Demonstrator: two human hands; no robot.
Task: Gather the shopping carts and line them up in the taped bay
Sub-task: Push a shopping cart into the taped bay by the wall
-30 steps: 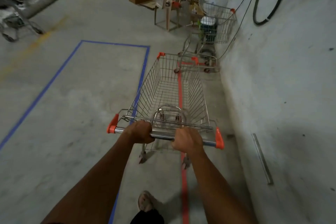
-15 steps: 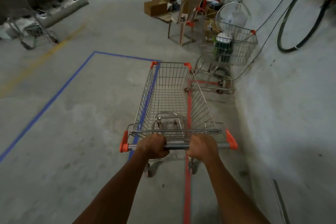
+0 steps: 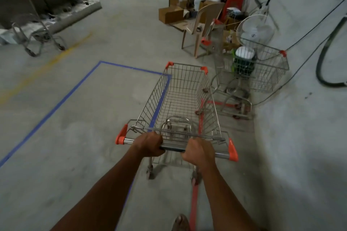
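Observation:
An empty wire shopping cart (image 3: 180, 103) with orange corner caps stands in front of me on the concrete floor. My left hand (image 3: 149, 143) and my right hand (image 3: 198, 151) both grip its handle bar. The cart straddles the strip between a blue tape line (image 3: 56, 107) outlining a bay on the left and a red tape line (image 3: 194, 197) on the right. A second cart (image 3: 266, 73), holding a fan and a green container, stands ahead by the right wall. A third cart frame (image 3: 35, 35) sits far left.
The grey wall (image 3: 304, 118) runs close along the right, with black cables hanging on it. A tan plastic chair (image 3: 204, 26), cardboard boxes (image 3: 170, 14) and sacks crowd the far end. A yellow line (image 3: 47, 65) crosses the floor at left. My foot (image 3: 181, 222) shows at the bottom.
The cart has rolled forward along the tape lines, closer to the cart by the wall, and its front has swung slightly right. Both hands have stayed on the handle.

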